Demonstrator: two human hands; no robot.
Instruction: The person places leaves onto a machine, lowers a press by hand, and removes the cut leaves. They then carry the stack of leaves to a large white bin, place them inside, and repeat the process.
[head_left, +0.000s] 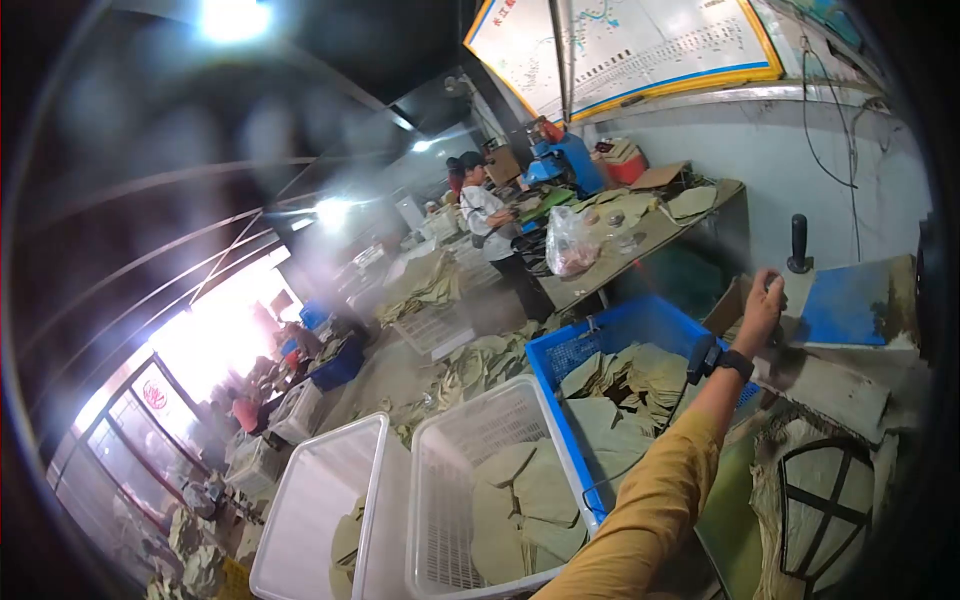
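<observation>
My left hand [765,302] is raised at the right, beside a machine with a blue panel [845,303] and an upright black handle [798,243]. Its fingers are curled closed around something small and dark that I cannot make out. A dark watch circles the wrist, above a yellow sleeve. Below the hand, a black metal frame with crossing bars [828,510] lies on a pale layered sheet [770,490]. Greenish-grey flat pieces [640,380] fill part of a blue crate [555,345] left of the forearm. My right hand is out of view.
Two white crates [425,440] [385,425] stand left of the blue crate, with flat pieces inside. A long table [640,240] against the wall holds a plastic bag [570,245]. Beside it stands a person [485,215]. Loose pieces [480,370] cover the floor behind the crates.
</observation>
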